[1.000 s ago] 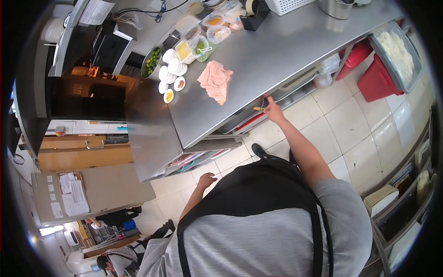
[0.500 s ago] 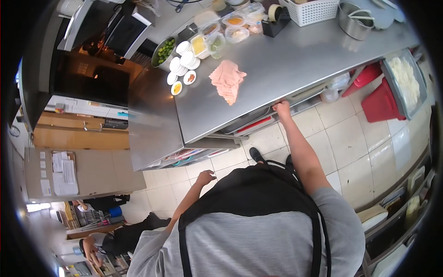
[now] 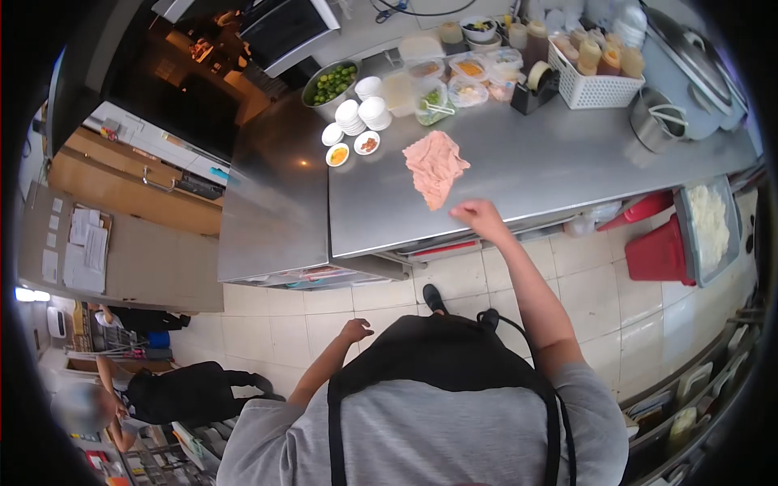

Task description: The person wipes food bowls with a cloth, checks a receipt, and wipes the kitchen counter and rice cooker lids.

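My right hand (image 3: 480,219) is over the front edge of the steel counter (image 3: 389,206), fingers curled together; whatever they might hold is too small to make out. Just beyond and to the left of it, a crumpled pink cloth (image 3: 435,168) lies on the counter. My left hand (image 3: 355,330) hangs low over the floor beside my black apron, fingers partly bent and apart, holding nothing. Small white dishes sit left of the cloth, one with yellow food (image 3: 337,155) and one with reddish bits (image 3: 367,143).
Behind the cloth stand a bowl of green limes (image 3: 331,83), food tubs, a tape dispenser (image 3: 535,87), a white bottle basket (image 3: 598,87) and a steel pot (image 3: 658,121). Red bins (image 3: 660,251) stand at right. A person in black (image 3: 182,393) is at lower left.
My right hand has come up from the shelf opening below the counter to its front edge, near the cloth. The yellowish item seen at its fingers earlier no longer shows. The view has shifted.
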A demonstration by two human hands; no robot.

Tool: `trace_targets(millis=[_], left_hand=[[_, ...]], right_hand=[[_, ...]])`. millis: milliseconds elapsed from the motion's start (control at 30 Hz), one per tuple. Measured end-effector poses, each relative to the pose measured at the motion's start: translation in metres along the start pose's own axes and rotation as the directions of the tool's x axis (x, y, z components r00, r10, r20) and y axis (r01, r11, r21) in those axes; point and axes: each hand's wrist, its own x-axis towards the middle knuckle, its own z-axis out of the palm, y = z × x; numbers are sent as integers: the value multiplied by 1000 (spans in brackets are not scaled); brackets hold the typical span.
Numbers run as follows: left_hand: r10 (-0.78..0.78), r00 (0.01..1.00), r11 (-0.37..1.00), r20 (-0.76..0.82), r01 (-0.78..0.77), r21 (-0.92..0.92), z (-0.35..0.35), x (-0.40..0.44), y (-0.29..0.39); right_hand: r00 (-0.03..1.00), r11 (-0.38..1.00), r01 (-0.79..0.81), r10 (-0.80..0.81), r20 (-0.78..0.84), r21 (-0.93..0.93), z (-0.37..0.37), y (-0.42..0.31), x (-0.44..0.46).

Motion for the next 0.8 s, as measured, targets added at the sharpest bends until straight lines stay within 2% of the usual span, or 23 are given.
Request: trace_targets(millis=[33, 67, 100, 133, 167, 200, 267, 300, 333, 367, 400, 467, 500, 567, 633, 667, 700, 733, 800], left_hand=[[-21, 999, 1000, 26, 22, -18, 2, 5, -4], [-42, 998, 998, 52, 44, -35, -2, 6, -3], [-22, 999, 996, -43, 18, -85, -4, 5, -1], [-21, 998, 995, -51, 16, -95, -9, -1, 4], [-47, 995, 988, -85, 34, -152, -12, -3, 6], [-73, 990, 977, -118, 48, -208, -16, -4, 8], [-69, 988, 974, -134, 38, -224, -5, 1, -7], [-64, 987, 970, -146, 27, -243, 3, 1, -16], [-16, 985, 980, -170, -19, -199, 15, 4, -30], [-89, 993, 957, -74, 65, -282, 14, -1, -35], [-49, 990, 970, -133, 15, -244, 22, -4, -46], [-142, 986, 948, -85, 111, -300, 15, -21, -49], [-131, 988, 949, -80, 101, -300, 14, -22, -56], [-205, 975, 880, 85, 222, -421, 12, -19, -77], [-196, 978, 888, 67, 207, -412, -1, -16, -84], [-204, 978, 890, 50, 207, -406, -5, -17, -88], [-193, 979, 898, 62, 202, -391, -12, -13, -92], [-163, 986, 918, 14, 157, -365, -19, -7, -95], [-93, 992, 949, -87, 62, -308, -30, 10, -103]], right_hand=[[962, 968, 207, -229, -152, -144, 1, -4, 23], [849, 874, 377, -459, -262, -308, 3, -13, 41], [845, 867, 387, -470, -254, -315, 6, -21, 57], [745, 749, 321, -577, -333, -579, 10, -37, 68], [622, 584, 190, -693, -364, -789, 11, -47, 78], [617, 575, 196, -702, -355, -794, 17, -39, 90], [750, 526, 176, -619, -233, -832, 33, -6, 117], [743, 515, 182, -630, -226, -837, 36, 2, 126], [869, 714, 213, -450, -204, -667, 37, 9, 129], [956, 869, 182, -266, -125, -460, 33, 13, 134], [920, 889, 230, -331, -210, -396, 26, 15, 134], [823, 914, 274, -383, -419, -297, 0, -1, 114], [759, 925, 275, -376, -532, -262, -17, -17, 99], [664, 921, 146, -361, -655, -360, -54, 11, 95], [715, 901, -61, -261, -649, -430, -94, 39, 89], [710, 899, -80, -251, -657, -430, -94, 47, 92], [669, 703, -360, -263, -695, -613, -95, 56, 96], [631, 406, -601, -288, -720, -689, -95, 67, 100], [699, 239, -591, -325, -637, -771, -77, 77, 127]])
